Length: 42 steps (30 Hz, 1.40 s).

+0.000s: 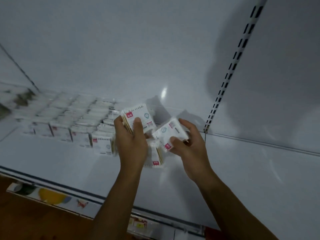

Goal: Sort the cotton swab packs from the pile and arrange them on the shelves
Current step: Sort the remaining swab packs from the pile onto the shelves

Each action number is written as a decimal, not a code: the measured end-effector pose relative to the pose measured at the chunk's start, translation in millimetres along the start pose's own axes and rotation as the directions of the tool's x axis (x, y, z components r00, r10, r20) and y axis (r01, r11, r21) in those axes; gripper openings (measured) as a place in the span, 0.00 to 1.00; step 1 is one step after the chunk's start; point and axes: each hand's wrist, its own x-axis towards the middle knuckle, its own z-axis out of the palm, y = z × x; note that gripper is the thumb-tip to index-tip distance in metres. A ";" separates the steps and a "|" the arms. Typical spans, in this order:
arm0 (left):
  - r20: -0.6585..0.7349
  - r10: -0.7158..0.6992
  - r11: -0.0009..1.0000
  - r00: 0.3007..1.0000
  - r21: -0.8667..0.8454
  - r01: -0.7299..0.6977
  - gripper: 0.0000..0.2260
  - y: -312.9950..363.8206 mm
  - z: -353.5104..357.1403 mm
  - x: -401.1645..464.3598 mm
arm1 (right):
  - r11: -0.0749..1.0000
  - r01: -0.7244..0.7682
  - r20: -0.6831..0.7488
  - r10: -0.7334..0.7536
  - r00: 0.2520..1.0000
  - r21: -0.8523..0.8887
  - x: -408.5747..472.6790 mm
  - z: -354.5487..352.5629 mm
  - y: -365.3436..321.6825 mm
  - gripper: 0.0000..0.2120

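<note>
My left hand (129,141) grips an upright cotton swab pack (138,115), clear plastic with a white label and a small red tag. My right hand (188,144) holds a second, tilted pack (166,134) just right of it. A third pack (155,157) lies on the white shelf (69,161) below and between both hands, partly hidden by them. To the left, several rows of the same packs (69,122) stand side by side on the shelf, blurred toward the far left.
A white back panel rises behind the shelf, with a slotted upright rail (230,73) at the right. The shelf's front edge (52,186) carries a dark strip, and colourful price-strip labels (50,196) show below it. Brown floor lies at bottom left.
</note>
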 end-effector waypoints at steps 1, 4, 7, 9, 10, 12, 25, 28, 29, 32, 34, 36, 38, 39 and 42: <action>-0.002 0.016 1.000 1.000 -0.001 -0.016 0.07 0.7 -0.5 4.0 | 1.000 -0.017 0.022 0.016 1.000 0.019 -0.1 7.4 3.7 0.20; 0.025 0.075 0.997 0.997 0.008 -0.076 0.08 5.2 -1.9 17.8 | 0.997 -0.031 0.030 0.033 0.999 -0.067 3.0 24.5 10.7 0.14; 0.097 0.140 0.990 0.985 0.011 -0.142 0.10 6.3 -7.0 39.1 | 0.929 0.056 0.020 -0.053 0.998 -0.367 10.2 36.5 14.7 0.10; 0.175 0.177 0.981 0.969 0.044 -0.187 0.13 4.5 -9.8 51.7 | 0.858 0.080 -0.002 -0.093 0.996 -0.507 13.7 48.2 18.7 0.10; 0.214 0.203 0.972 0.955 0.077 -0.224 0.13 4.4 -11.5 57.1 | 0.833 0.086 -0.010 -0.109 0.994 -0.546 15.2 55.6 21.0 0.11; 0.292 0.232 0.951 0.928 0.134 -0.279 0.15 5.9 -14.2 65.6 | 0.805 0.122 0.009 -0.144 0.990 -0.581 16.8 70.9 25.6 0.15; 0.302 0.008 0.989 0.953 -0.143 0.037 0.05 2.4 -38.9 102.9 | 0.914 0.014 -0.109 -0.063 0.992 -0.405 21.9 89.8 56.7 0.06; 0.264 -0.105 0.965 0.959 -0.207 0.162 0.05 3.5 -42.5 110.9 | 0.905 0.047 -0.137 -0.115 0.984 -0.422 23.6 88.9 61.9 0.07; 0.259 -0.130 0.957 0.957 -0.221 0.189 0.04 2.5 -43.3 113.6 | 0.896 0.047 -0.149 -0.125 0.981 -0.442 25.2 87.6 64.5 0.06; 0.258 -0.169 0.935 0.951 -0.264 0.237 0.01 -1.8 -45.7 117.8 | 0.837 0.021 -0.167 -0.134 0.977 -0.547 30.7 85.3 72.8 0.06; 0.253 -0.168 0.929 0.953 -0.282 0.239 0.02 -4.1 -46.9 118.4 | 0.808 -0.002 -0.158 -0.112 0.981 -0.590 33.8 86.0 76.7 0.07; 0.245 -0.172 0.928 0.954 -0.286 0.240 0.01 -5.5 -46.9 118.6 | 0.792 -0.020 -0.165 -0.102 0.981 -0.610 36.9 87.3 78.0 0.08; 0.239 -0.172 0.927 0.956 -0.290 0.239 0.01 -6.2 -46.6 118.7 | 0.774 -0.035 -0.188 -0.109 0.976 -0.632 39.9 89.6 77.0 0.08; 0.240 -0.167 0.928 0.956 -0.291 0.235 0.01 -6.5 -46.5 118.6 | 0.763 -0.043 -0.201 -0.115 0.973 -0.645 40.9 90.9 75.9 0.08; 0.234 -0.149 0.935 0.961 -0.282 0.214 0.01 -8.0 -46.6 117.9 | 0.696 -0.067 -0.224 -0.137 0.965 -0.715 43.0 95.3 74.6 0.11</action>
